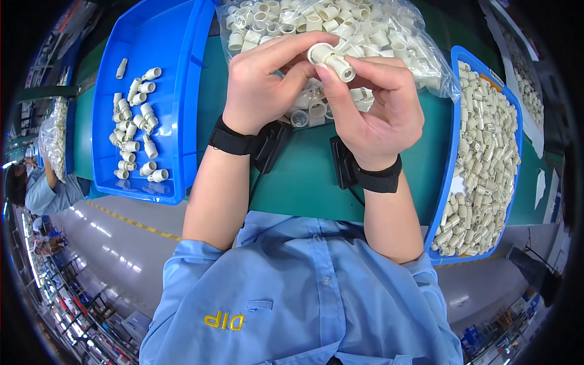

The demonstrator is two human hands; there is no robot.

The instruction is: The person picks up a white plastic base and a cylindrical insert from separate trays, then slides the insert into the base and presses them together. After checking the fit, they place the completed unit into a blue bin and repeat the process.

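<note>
In front of the bag, my two hands meet around white plastic parts. My left hand (258, 82) is closed with its fingertips on a white plastic cup with a wide rim (317, 53). My right hand (384, 112) pinches a narrower white cylindrical plastic piece (344, 72) between thumb and fingers, its round end turned toward me. The two parts touch at an angle; I cannot tell whether one sits inside the other. Just behind the hands, a clear plastic bag (447, 82) holds many loose white plastic cups (313, 23).
To the left stands a blue tray (188, 79) with several white two-part pieces (149, 146). A blue bin (433, 234) at the right is filled with narrow white cylindrical pieces (474, 182). All rest on a green tabletop (292, 188). Another person (52, 188) sits at far left.
</note>
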